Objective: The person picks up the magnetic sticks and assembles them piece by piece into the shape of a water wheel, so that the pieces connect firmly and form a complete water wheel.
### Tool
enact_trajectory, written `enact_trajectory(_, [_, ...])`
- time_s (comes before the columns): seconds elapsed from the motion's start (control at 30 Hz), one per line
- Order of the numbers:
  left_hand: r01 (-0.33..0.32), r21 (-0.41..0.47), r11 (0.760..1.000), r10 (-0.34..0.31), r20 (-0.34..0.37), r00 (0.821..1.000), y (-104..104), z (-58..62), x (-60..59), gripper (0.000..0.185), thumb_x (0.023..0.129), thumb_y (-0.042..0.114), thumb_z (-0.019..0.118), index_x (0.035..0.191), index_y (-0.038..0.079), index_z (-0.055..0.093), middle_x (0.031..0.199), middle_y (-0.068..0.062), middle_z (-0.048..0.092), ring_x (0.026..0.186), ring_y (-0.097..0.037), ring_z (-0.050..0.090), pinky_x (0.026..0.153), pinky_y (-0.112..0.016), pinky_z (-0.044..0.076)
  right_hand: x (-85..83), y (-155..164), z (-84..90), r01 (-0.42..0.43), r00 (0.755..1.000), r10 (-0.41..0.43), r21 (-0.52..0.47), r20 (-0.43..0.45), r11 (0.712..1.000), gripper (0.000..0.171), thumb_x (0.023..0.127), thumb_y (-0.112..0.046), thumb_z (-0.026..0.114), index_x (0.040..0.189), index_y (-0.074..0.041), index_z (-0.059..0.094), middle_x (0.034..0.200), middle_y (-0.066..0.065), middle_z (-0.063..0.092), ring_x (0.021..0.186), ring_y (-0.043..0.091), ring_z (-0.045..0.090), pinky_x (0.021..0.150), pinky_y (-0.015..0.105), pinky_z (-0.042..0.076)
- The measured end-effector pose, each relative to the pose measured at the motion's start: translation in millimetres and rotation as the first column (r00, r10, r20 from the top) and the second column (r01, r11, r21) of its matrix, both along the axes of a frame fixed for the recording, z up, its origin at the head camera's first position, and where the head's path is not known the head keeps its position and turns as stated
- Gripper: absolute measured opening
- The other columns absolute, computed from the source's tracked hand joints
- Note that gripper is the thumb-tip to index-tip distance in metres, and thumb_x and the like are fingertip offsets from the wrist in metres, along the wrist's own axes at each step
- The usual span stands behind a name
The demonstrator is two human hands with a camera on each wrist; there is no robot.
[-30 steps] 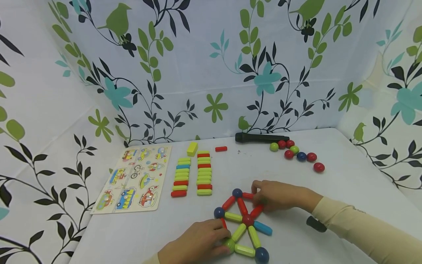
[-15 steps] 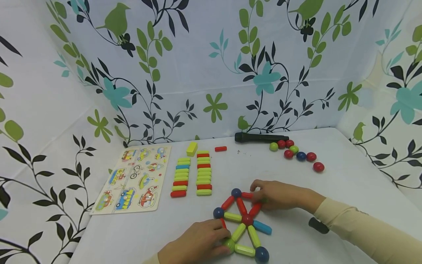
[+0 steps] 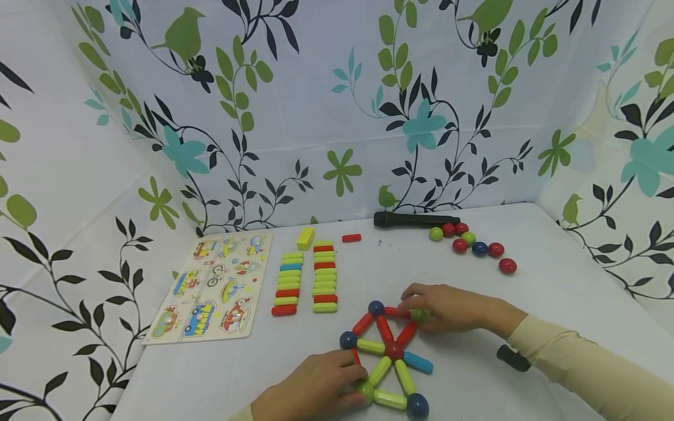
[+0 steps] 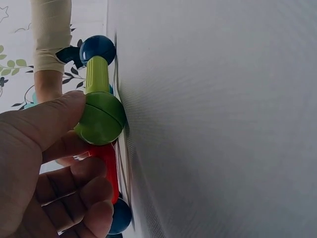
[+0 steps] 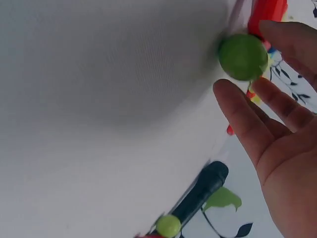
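A flat, wheel-like build of magnetic rods and balls lies on the white table, centred on a red ball [image 3: 394, 351]. In the left wrist view, the thumb and index finger of my left hand [image 3: 318, 381] pinch a green ball [image 4: 102, 119] at its near left corner. A red rod and a yellow-green rod [image 3: 389, 399] run from it. My right hand [image 3: 453, 307] is at another green ball [image 5: 242, 57] on the build's right, fingers loosely extended around it, fingertips right beside the ball and red rod [image 5: 267, 17]. A blue rod [image 3: 418, 362] points outward from the centre.
Two columns of loose rods [image 3: 325, 278] lie left of the build, beside a yellow block [image 3: 305, 238] and picture puzzle board [image 3: 210, 286]. At the back are a black microphone-shaped object [image 3: 416, 220], a lone red rod [image 3: 351, 238] and several loose balls [image 3: 480, 249].
My right hand's fingers have shifted slightly, and more of the green ball beside them shows. The left hand stays at its green ball. The head view has drifted a little.
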State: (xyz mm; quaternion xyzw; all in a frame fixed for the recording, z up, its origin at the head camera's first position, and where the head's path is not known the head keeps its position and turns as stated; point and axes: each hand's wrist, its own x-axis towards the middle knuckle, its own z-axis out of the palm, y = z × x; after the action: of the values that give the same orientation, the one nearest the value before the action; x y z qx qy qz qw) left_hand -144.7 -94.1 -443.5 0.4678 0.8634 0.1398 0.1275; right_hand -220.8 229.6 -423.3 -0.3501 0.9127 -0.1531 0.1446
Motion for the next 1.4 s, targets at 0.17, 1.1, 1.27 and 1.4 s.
enact_trajectory(0.17, [-0.003,0.031,1.000,0.002,0.022,1.000,-4.1,1.1,-1.7,0.035,0.094,0.047,0.070,0.125,0.031,0.068,0.104,0.019,0.060,0.089,0.006,0.053,0.079,-0.012,0.048,-10.0,23.5,15.0,0.118,0.989,-0.125,-0.078,-0.084,0.990,0.039,0.090,-0.018,0.073,0.128,-0.021,0.067,0.129,-0.002,0.063,0.108,0.017,0.065,0.084,0.034,0.058])
enact_trajectory(1.1, [-0.179,0.061,0.982,0.187,-0.180,0.966,-8.2,-3.8,-21.2,0.040,0.089,0.022,0.081,0.127,0.027,0.070,0.115,0.008,0.064,0.099,-0.006,0.058,0.084,-0.021,0.054,-31.6,163.0,-5.2,0.598,0.790,-0.572,0.069,-0.221,0.799,0.042,0.090,-0.021,0.074,0.122,0.004,0.062,0.090,0.011,0.063,0.082,0.027,0.060,0.070,0.049,0.056])
enact_trajectory(1.27, [-0.160,0.067,0.985,0.169,-0.159,0.973,-7.3,-3.6,-19.7,0.035,0.086,0.028,0.083,0.120,0.027,0.073,0.103,0.011,0.061,0.086,-0.002,0.053,0.076,-0.016,0.051,-29.1,164.9,-10.7,0.617,0.781,-0.596,0.077,-0.186,0.783,0.049,0.091,-0.026,0.073,0.128,0.004,0.061,0.094,0.014,0.065,0.084,0.029,0.061,0.072,0.054,0.057])
enact_trajectory(1.4, [-0.162,0.038,0.986,0.166,-0.124,0.978,-5.6,-1.7,-17.4,0.033,0.086,0.033,0.083,0.118,0.029,0.072,0.097,0.014,0.058,0.082,0.000,0.050,0.073,-0.014,0.049,-23.3,159.5,-13.5,0.591,0.801,-0.576,0.065,-0.166,0.804,0.051,0.091,-0.028,0.072,0.129,0.004,0.060,0.095,0.013,0.065,0.083,0.027,0.061,0.071,0.052,0.057])
